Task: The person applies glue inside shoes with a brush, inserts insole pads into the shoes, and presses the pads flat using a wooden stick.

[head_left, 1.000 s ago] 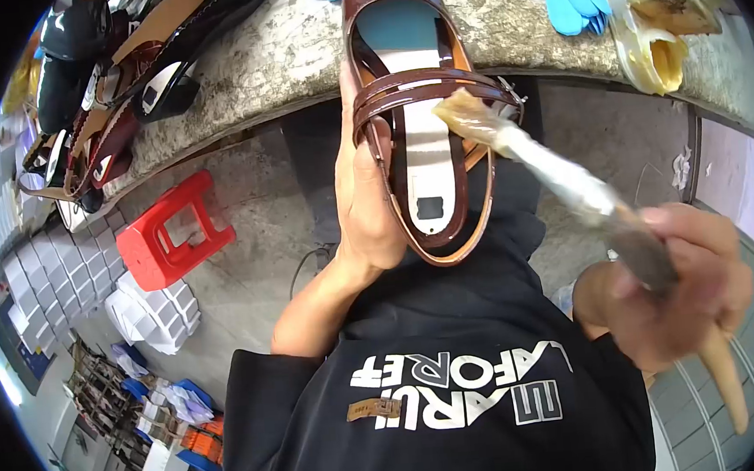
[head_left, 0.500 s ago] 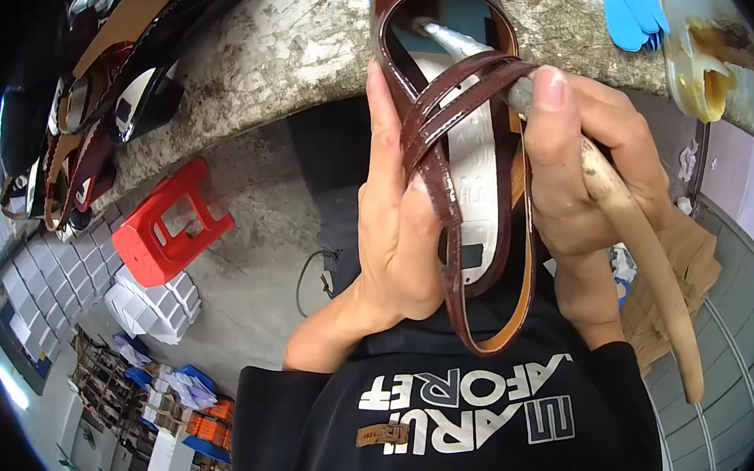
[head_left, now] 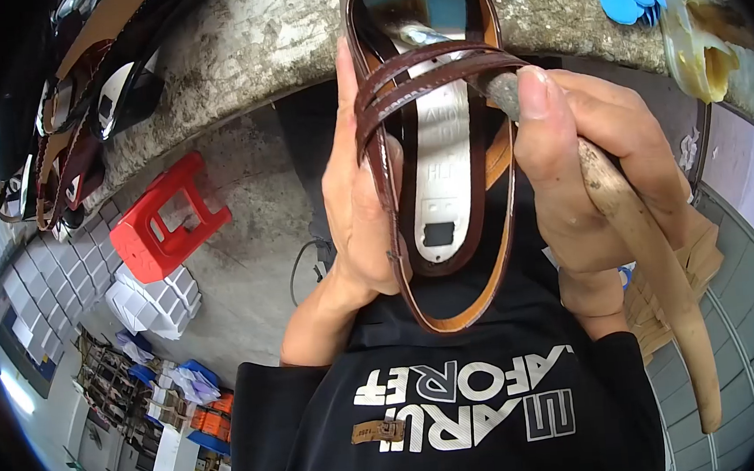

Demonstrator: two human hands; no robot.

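Whereas a second ago the brush [head_left: 649,236] was outside the shoe [head_left: 444,164] with its tip over the straps, it's now fed under them, head up in the toe end. Half a second ago it was already in; since then the shoe has swung straighter and the opening faces the camera more. Work now seems to be on the lining inside the toe, judging by the brown patch at the brush tip; can't tell if that's bristle or wet coating.

Left hand [head_left: 353,206] is partly closed round the shoe's side, thumb by the straps, holding it up over the lap at the table [head_left: 262,63] edge. Right hand [head_left: 606,160] is curled firmly on the brush, thumb near the grey neck, handle running back past the fingers. Toe cut off by frame.

Materials: shoe glossy dark burgundy, patent-like, thin stitched straps, tan inner face on the heel loop, teal toe lining, white insole with faint lettering and a dark square. Brush handle wooden, smudged, gently curved. Table grimy, blotchy. Clear container [head_left: 718,67] at right, crusted yellow-brown.
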